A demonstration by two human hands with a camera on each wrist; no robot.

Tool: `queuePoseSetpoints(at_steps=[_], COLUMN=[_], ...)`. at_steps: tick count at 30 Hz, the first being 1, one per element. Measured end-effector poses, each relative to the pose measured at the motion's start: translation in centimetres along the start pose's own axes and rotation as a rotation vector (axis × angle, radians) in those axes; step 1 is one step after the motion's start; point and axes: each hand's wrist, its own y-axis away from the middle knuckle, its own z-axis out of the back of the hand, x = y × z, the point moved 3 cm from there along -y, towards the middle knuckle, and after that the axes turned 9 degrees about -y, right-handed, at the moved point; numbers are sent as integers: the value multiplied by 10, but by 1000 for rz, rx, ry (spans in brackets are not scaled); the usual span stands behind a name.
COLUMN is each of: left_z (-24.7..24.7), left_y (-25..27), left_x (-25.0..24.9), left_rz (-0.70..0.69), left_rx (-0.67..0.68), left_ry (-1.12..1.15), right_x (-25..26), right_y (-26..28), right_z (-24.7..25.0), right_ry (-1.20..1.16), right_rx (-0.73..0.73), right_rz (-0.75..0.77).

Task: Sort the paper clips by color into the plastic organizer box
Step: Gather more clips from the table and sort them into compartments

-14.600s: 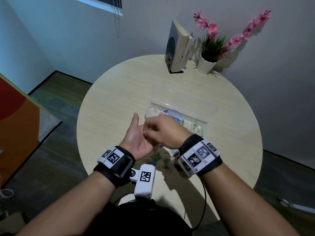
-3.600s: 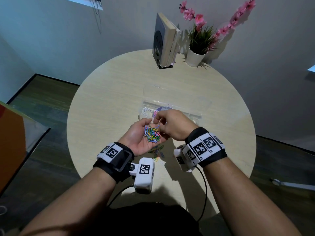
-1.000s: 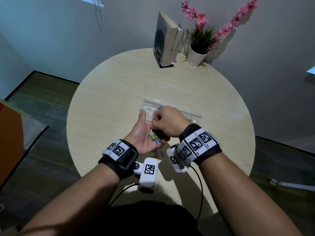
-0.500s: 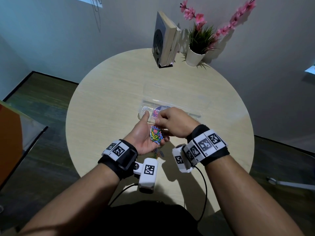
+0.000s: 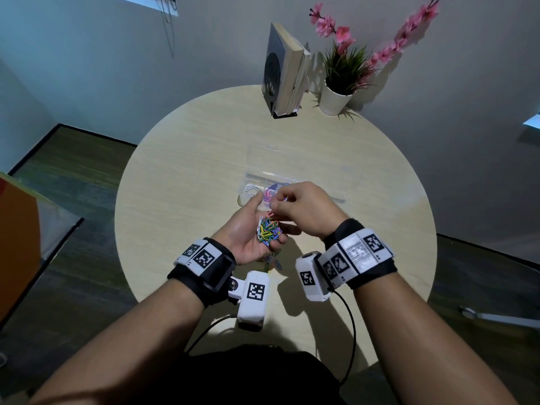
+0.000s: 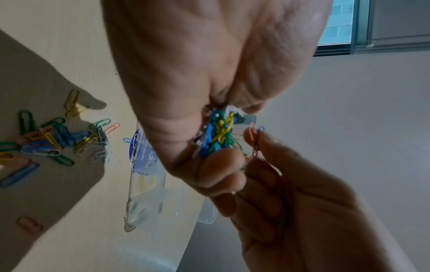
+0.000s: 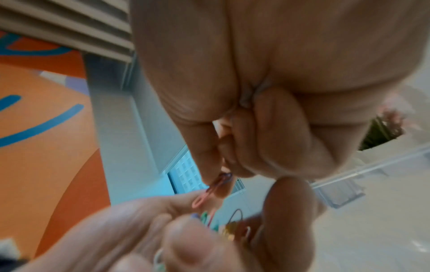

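My left hand [image 5: 248, 233] lies palm up over the table's near side, its fingers curled round a bunch of mixed-colour paper clips [image 5: 268, 232], the same bunch [image 6: 218, 136] seen edge-on in the left wrist view. Just above it my right hand [image 5: 304, 209] pinches a pink paper clip [image 7: 208, 192] between thumb and forefinger, with a purple clip beside it in the same pinch. The clear plastic organizer box [image 5: 252, 178] sits open right behind the hands, with white and pink clips in its left compartments; my right hand hides its middle.
Loose clips [image 6: 46, 141] lie on the round wooden table [image 5: 187, 171] beneath my hands. Books in a stand [image 5: 285, 80] and a potted plant [image 5: 336, 95] stand at the far edge. An orange panel [image 5: 17, 244] stands off to the left.
My right fingers, dug into the bunch a second ago, have lifted a little above the palm with the pink clip pinched. The left hand has stayed in place.
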Motion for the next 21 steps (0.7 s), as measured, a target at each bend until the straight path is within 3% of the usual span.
queuePoseSetpoints(at_steps=[3, 9, 13, 16, 21], left_z=[1, 1, 5, 11, 21], left_y=[-1, -3, -3, 0, 1], left_x=[-2, -4, -3, -3, -6], left_rz=[-30, -164, -127, -105, -116], left_rx=[18, -123, -133, -122, -146], left_ry=[-2, -46, -1, 73, 226], right_x=[-6, -21, -27, -39, -60], right_y=[1, 0, 3, -2, -30], right_z=[9, 12, 12, 21, 35], right_ry=[-181, -408, -659, -893, -753], right_rx=[-81, -145, -132, -236, -381], right_rz=[4, -51, -151, -241, -268])
